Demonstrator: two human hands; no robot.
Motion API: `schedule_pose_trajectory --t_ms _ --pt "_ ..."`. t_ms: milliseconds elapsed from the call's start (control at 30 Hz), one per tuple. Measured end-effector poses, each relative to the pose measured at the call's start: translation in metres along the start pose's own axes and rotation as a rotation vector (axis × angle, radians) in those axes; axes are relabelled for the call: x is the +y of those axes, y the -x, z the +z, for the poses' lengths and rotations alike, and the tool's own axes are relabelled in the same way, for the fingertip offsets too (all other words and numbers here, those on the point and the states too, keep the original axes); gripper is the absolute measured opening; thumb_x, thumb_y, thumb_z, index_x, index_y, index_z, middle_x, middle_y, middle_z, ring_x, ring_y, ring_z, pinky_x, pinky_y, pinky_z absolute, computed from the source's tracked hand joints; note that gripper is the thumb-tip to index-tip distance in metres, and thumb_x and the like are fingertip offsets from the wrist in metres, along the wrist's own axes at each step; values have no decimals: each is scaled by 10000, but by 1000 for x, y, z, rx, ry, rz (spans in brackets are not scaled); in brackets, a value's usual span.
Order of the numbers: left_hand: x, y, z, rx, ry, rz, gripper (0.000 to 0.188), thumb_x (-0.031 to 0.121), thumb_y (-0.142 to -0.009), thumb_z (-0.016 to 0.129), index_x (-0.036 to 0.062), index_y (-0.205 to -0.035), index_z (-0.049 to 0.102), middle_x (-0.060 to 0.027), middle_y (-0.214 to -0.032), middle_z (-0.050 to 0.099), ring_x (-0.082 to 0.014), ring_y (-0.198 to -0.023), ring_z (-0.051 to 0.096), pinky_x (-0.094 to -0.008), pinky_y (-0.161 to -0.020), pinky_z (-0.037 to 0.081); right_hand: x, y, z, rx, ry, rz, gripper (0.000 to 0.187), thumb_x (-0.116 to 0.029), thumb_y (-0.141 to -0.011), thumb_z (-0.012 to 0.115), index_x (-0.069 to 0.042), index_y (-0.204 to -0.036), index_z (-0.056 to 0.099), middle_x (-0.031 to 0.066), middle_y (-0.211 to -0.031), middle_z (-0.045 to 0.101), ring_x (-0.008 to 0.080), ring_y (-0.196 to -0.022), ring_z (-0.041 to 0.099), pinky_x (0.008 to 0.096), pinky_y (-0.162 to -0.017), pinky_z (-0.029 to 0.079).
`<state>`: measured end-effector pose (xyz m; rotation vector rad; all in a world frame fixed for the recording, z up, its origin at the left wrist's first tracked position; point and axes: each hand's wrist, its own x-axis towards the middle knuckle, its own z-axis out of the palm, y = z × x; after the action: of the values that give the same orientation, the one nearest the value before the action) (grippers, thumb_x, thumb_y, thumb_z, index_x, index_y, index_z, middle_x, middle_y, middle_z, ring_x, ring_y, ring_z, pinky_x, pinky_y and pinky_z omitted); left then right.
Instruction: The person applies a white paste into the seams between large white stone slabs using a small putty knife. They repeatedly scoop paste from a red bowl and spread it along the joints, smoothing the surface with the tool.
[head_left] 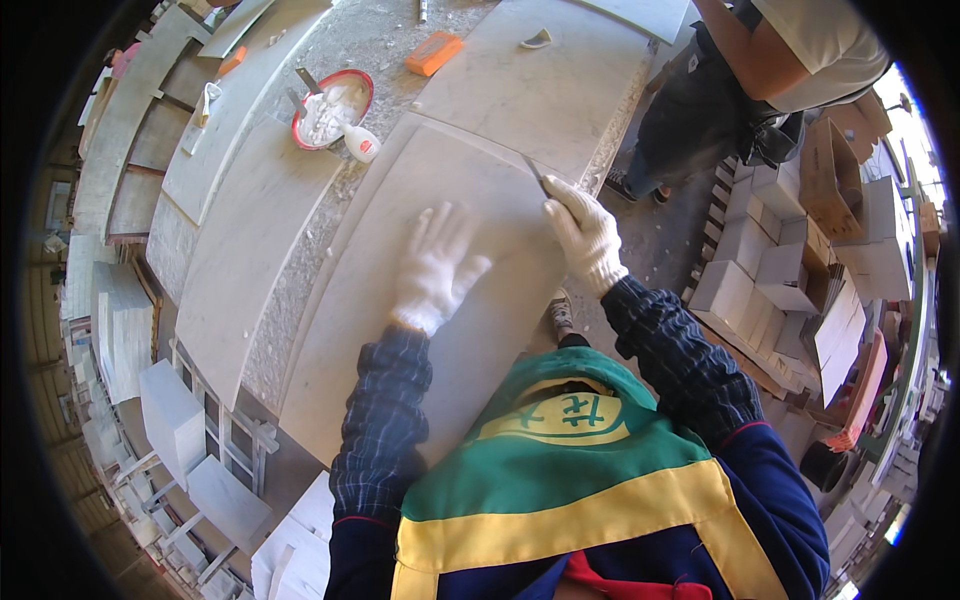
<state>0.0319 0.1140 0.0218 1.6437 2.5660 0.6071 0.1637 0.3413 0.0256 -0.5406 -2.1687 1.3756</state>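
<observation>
A pale marble-look slab lies on the worktable in front of me. My left hand, in a white knit glove, is spread over the slab's middle; it is a little blurred, and I cannot tell whether it touches. In my gloved right hand, at the slab's right edge, is a thin dark blade like a putty knife, its tip angled away over the far right corner. The fingers close round its lower end, which they hide.
Beyond the slab sit a red-rimmed bowl of white paste with tools in it, a white bottle and an orange block. Other slabs lie left and far. A person stands at the far right, near stacked white boxes.
</observation>
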Motion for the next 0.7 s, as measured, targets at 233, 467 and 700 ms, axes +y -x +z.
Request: schedule_pose_trajectory --t_ms 233,467,700 --pt "17 38 -10 -156 131 206 685 543 -1078 482 71 -1574 500 -135 -1641 482 -330 -1571 362 -500 -1317 233 23 60 -72 99 38 170 410 -164 -1023 698 -3 -1399 678 149 -1332 738 207 -1178 694 338 -1033 538" --pt "-29 7 -6 81 129 -44 688 497 -1086 501 62 -1615 429 -192 -1698 364 -367 -1602 274 -488 -1327 197 39 94 -95 160 45 334 411 -225 -1065 677 -30 -1427 673 58 -1162 741 118 -1007 662 288 -937 549" --pt "-7 -12 6 -194 -233 205 817 639 -1054 432 87 -1653 365 -157 -1743 288 -363 -1624 211 -485 -1343 129 28 98 -95 141 59 296 419 -235 -1065 675 -29 -1430 671 80 -1238 741 137 -1054 667 301 -972 547"
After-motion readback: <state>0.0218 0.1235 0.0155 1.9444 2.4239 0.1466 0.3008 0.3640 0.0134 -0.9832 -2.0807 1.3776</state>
